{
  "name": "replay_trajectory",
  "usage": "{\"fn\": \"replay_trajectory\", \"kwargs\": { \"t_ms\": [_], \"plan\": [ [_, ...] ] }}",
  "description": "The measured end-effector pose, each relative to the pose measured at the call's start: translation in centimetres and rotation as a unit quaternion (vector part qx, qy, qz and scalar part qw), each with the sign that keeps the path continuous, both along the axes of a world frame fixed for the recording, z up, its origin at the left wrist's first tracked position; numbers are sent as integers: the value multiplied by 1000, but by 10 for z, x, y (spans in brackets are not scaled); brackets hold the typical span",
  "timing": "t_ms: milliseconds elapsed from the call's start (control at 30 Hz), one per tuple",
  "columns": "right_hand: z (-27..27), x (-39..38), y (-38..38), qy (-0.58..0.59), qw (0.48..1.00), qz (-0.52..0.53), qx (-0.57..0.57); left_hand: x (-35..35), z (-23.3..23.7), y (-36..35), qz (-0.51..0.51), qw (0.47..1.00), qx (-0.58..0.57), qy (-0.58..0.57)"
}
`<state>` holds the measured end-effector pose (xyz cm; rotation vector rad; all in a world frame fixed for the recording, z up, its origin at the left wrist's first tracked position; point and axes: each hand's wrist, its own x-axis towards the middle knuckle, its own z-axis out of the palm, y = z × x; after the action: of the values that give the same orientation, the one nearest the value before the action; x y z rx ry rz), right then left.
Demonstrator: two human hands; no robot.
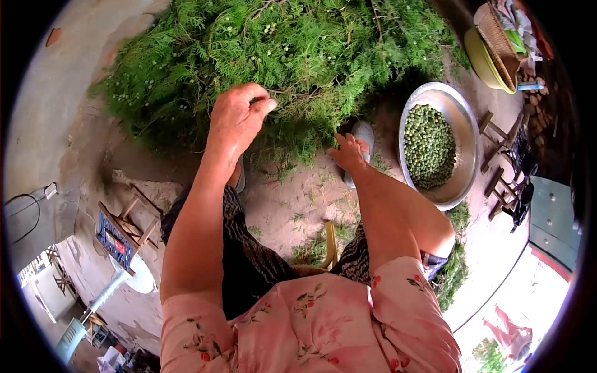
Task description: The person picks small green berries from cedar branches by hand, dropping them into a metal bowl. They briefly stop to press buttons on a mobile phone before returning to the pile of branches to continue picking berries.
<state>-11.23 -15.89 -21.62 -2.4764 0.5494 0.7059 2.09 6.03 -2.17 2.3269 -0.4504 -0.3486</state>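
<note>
Left hand [239,118]: narrow grip by green branches [280,50] — nothing visible inside.
Right hand [349,153]: grip wide, near branches.
Basin [465,143]: green berries [429,146].

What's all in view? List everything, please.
Leafy cut branches: one heap, green, top centre.
Round metal basin: one, silver, right of centre.
Small round fruits: many, green, in the basin.
Plastic tub: one, yellow, upper right.
Woven basket: one, brown, against the tub.
Wooden-framed seat: one, blue-topped, left.
Background clutter: uncountable, mixed colours, edges.
Fabric shoes: two, grey, near the branches.
Floral blouse: one, pink, bottom.
Patterned trousers: one pair, black, lap.
Left hand: one, bare, before the heap.
Right hand: one, bare, beside a shoe.
</note>
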Motion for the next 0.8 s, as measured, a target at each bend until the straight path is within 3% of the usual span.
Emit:
{"fn": "replay_trajectory", "kwargs": {
  "t_ms": [133, 267, 300, 333, 400, 433, 467, 500, 567, 700, 800],
  "plan": [
    [-54, 11, 14, -37, 998, -50, 7, 4, 10, -10, 8, 987, -160, 3],
    [-88, 27, 2, -45, 998, -30, -22, 4, 13, -10, 4, 976, -218, -22],
    [-119, 24, -13, -76, 990, -109, 53, 5, 12, -10, 11, 970, -242, -17],
    [-89, 34, -7, -106, 969, -185, 127, 5, 13, -9, 12, 970, -243, -17],
    [-36, 31, -14, -172, 962, -193, 92, 6, 19, -7, 21, 963, -268, 35],
    [-26, 32, -19, -234, 885, -312, 253, 6, 20, -6, 19, 961, -274, 31],
    [-13, 34, -25, -287, 765, -413, 404, 6, 20, -6, 36, 951, -305, 47],
    [5, 39, -30, -296, 765, -408, 401, 5, 20, -7, 51, 939, -335, 61],
    [48, 51, -33, -304, 604, -493, 547, 4, 26, -6, 60, 929, -351, 101],
    [129, 75, -22, -330, 592, -444, 586, 0, 21, -8, 79, 899, -395, 174],
    [186, 81, -1, -318, 618, -403, 595, -6, 21, -13, 110, 870, -428, 219]
  ]
}}
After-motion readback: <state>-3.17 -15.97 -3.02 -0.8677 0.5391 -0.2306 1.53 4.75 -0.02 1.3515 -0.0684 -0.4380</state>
